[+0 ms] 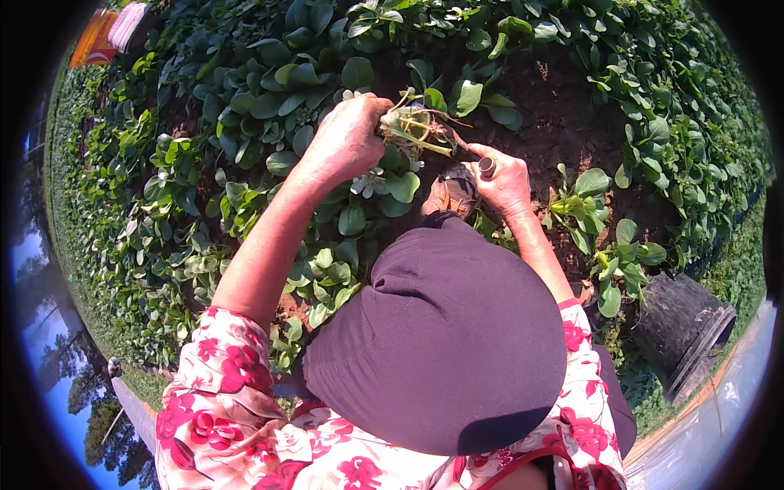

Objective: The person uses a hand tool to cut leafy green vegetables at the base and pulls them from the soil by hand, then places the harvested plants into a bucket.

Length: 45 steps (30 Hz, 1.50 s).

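Note:
My left hand (pixel 358 131) grips a clump of plants (pixel 413 128), its pale stems and thin roots sticking out toward the right. In my right hand (pixel 505 184) is a hand tool with a round handle (pixel 487 166). A narrow part of the tool (pixel 458 139) reaches up-left to the roots; its exact shape is hard to tell. Below the clump, my shoe (pixel 450 193) stands on the soil among the leaves. To the right of my right hand, two leafy green plants with pale stalks (pixel 579 202) (pixel 625 260) are on the ground.
Dense leafy greens (pixel 288 79) grow left and ahead, with more greens (pixel 704 141) along the right. Dark bare soil (pixel 551 110) shows between them. A black plastic bucket (pixel 674 331) lies tipped at lower right, near plastic sheeting (pixel 716 429). An orange container (pixel 95 37) is at upper left.

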Motion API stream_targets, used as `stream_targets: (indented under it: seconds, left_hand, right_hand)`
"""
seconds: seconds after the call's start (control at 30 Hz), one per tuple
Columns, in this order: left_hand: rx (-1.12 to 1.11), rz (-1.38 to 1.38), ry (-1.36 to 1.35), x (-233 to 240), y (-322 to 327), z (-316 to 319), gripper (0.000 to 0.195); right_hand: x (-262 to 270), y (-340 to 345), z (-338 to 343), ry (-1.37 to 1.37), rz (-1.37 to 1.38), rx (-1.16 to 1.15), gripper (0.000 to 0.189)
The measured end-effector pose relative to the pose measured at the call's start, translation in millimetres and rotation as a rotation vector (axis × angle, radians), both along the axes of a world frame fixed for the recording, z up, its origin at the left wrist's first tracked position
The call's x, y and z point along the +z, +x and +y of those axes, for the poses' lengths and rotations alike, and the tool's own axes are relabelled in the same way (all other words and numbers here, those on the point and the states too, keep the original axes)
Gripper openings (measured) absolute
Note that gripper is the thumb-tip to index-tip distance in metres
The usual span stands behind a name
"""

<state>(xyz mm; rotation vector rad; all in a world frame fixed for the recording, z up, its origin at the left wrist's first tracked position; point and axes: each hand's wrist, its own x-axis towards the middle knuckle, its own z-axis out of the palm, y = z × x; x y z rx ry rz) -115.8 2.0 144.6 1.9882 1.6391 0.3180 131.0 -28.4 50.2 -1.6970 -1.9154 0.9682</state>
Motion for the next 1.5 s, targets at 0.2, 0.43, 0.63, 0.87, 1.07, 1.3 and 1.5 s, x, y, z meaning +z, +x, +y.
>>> stream_targets:
  seconds: [0.2, 0.43, 0.63, 0.87, 1.07, 1.3, 1.5]
  left_hand:
    - [-0.291, 0.442, -0.333, -118.8, 51.5, -1.5, 0.017]
    - [-0.441, 0.444, 0.009, -148.9, 30.6, -56.5, 0.010]
    - [-0.335, 0.407, -0.010, -139.2, 18.8, -79.8, 0.010]
    - [-0.389, 0.358, -0.044, -129.7, 14.0, -95.9, 0.012]
    - [-0.409, 0.323, -0.009, -121.8, 24.3, -104.3, 0.011]
    - [-0.433, 0.464, -0.056, -118.4, 16.7, -129.8, 0.011]
    - [-0.382, 0.472, -0.051, -121.3, 14.4, -140.3, 0.011]
  right_hand:
    - [6.9, 8.2, -7.6, -0.101, 0.030, -0.030, 0.028]
    - [54.4, 44.8, -7.2, -0.159, -0.130, 0.252, 0.033]
    - [58.5, 32.2, -7.8, -0.182, -0.470, 0.688, 0.040]
    - [-27.1, -13.4, -46.9, -0.087, -0.190, 0.414, 0.023]
    - [17.8, 3.9, -31.7, -0.045, -0.188, 0.460, 0.020]
    - [73.3, 30.6, -2.0, -0.286, -0.321, 0.548, 0.035]
    - [43.8, 12.2, -12.3, -0.257, -0.288, 0.617, 0.011]
